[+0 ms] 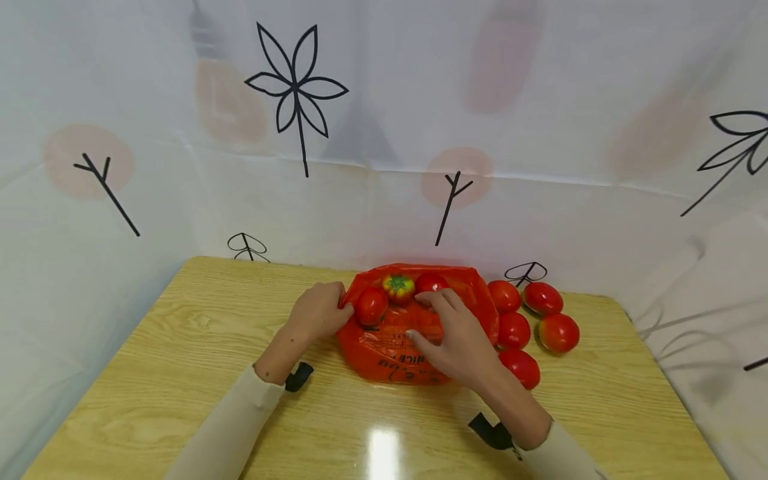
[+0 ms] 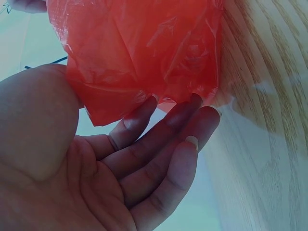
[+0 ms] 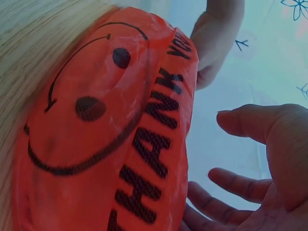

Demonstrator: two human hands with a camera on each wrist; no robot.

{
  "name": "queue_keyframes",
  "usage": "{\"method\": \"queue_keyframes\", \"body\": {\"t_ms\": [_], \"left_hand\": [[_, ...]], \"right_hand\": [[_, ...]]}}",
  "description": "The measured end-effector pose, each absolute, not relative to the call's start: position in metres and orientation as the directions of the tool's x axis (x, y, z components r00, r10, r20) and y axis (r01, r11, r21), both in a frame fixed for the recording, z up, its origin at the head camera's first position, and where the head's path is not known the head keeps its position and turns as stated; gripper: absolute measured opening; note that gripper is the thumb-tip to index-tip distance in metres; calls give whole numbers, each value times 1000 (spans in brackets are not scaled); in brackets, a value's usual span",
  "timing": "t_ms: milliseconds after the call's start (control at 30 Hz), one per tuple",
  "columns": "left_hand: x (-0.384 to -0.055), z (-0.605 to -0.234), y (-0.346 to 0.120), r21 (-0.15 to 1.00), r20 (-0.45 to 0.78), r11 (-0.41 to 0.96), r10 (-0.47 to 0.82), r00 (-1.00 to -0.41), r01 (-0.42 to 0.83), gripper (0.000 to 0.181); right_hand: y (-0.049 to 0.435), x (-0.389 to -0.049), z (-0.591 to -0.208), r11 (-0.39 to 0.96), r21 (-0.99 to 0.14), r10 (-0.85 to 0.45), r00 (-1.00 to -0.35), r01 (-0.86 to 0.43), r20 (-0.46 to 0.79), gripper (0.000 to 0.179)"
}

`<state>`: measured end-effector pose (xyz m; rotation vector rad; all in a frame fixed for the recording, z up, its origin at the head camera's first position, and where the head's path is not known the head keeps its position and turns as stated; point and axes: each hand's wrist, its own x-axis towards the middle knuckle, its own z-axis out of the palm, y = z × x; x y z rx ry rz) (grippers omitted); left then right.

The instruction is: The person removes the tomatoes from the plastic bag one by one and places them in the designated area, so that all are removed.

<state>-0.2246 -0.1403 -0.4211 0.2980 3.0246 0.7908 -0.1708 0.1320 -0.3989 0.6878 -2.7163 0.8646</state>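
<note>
A red plastic bag [image 1: 384,360] lies on the table with its mouth facing up. My left hand [image 1: 317,310] grips the bag's left edge; in the left wrist view the red plastic [image 2: 139,53] passes between thumb and curled fingers. Inside the mouth sit a red tomato [image 1: 371,307], a tomato with a green and yellow top [image 1: 399,288], and another red tomato [image 1: 431,283] at the back. Over the bag's right part hovers my right hand [image 1: 462,340], thumb and fingers spread apart. The right wrist view shows nothing between them, beside the bag's printed side [image 3: 106,120].
Several more tomatoes [image 1: 513,331] lie to the right of the bag, the nearest [image 1: 521,369] close to my right forearm. The wooden table [image 1: 180,373] ends at the back against a white patterned cloth [image 1: 372,213].
</note>
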Motion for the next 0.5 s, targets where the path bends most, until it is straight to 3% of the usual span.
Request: {"method": "queue_keyframes", "body": {"t_ms": [500], "left_hand": [[-224, -420, -140, 482, 43, 858, 181, -983, 179, 23]], "right_hand": [[108, -180, -401, 702, -529, -392, -879, -477, 273, 60]]}}
